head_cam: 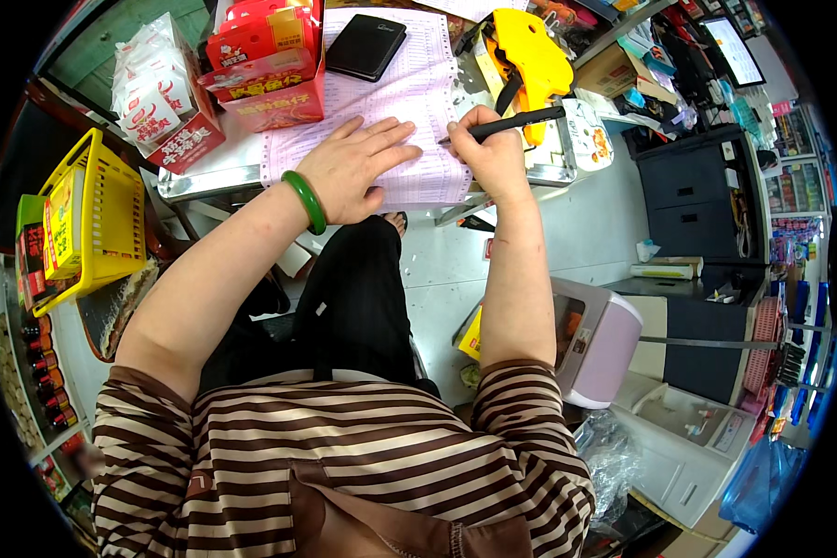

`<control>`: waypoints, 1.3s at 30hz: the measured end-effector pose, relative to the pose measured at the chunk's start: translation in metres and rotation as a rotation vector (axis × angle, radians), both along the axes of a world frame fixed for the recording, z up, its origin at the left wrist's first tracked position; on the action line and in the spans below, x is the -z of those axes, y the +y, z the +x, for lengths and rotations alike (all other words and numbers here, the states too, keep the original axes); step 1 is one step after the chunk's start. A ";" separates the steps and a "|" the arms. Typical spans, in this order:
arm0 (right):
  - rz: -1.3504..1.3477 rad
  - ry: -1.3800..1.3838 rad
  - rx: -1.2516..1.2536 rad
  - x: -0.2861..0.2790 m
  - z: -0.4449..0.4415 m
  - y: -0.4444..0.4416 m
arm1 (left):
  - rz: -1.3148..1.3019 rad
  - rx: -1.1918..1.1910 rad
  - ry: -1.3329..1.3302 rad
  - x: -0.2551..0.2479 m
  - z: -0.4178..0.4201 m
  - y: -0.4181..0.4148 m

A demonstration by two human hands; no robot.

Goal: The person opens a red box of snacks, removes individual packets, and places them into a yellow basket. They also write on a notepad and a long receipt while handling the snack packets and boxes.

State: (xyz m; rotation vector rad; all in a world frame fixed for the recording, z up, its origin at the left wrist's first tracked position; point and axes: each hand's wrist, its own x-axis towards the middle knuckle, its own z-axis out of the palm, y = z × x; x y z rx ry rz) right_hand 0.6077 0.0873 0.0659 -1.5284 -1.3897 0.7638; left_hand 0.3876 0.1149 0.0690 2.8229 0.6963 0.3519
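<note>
My right hand [494, 148] grips a black pen [513, 124], its tip at the surface of a pink printed form [418, 77] with perforated edges. Flat on the same sheet, fingers spread, rests my left hand [358, 162], holding nothing. A green bangle [305, 202] circles the left wrist. The paper hangs over the near edge of a metal-rimmed table [213, 183]. Beyond my hands a black wallet-like case [366, 47] lies on the form. A yellow price labeller [532, 59] sits just past the pen.
Left on the table stand a red display box of snack packets [272, 97] and a box of white sachets [157, 111]. A yellow plastic basket [111, 223] holding boxes is at the left. Right of me are a lilac-and-white appliance [603, 349] and a dark cabinet [690, 199].
</note>
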 end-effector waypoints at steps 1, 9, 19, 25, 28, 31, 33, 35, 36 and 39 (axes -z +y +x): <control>0.004 -0.010 0.000 0.001 0.000 0.000 | -0.004 -0.001 -0.002 0.000 0.000 0.000; -0.004 -0.005 0.013 0.002 0.000 0.000 | 0.037 0.000 0.004 -0.001 0.000 0.000; -0.031 0.112 0.012 -0.002 0.000 -0.002 | -0.019 -0.001 0.003 -0.002 0.000 0.000; -0.023 0.113 0.015 -0.003 -0.001 -0.002 | -0.009 -0.008 0.012 -0.001 0.000 0.000; -0.025 0.120 0.009 -0.005 -0.002 -0.002 | 0.003 -0.004 0.024 -0.001 0.000 0.000; -0.012 0.084 0.011 -0.001 -0.001 0.000 | 0.003 -0.004 0.027 -0.001 0.000 0.000; 0.008 0.029 0.010 0.006 0.001 0.003 | 0.002 -0.007 0.033 -0.001 0.000 0.000; 0.008 0.006 0.020 0.006 0.001 0.003 | 0.003 -0.004 0.030 -0.001 0.001 0.000; 0.007 -0.005 0.023 0.005 0.000 0.003 | 0.003 -0.003 0.029 -0.001 0.000 0.000; 0.006 -0.055 0.039 0.005 -0.002 0.003 | -0.005 -0.002 0.020 -0.001 0.000 0.000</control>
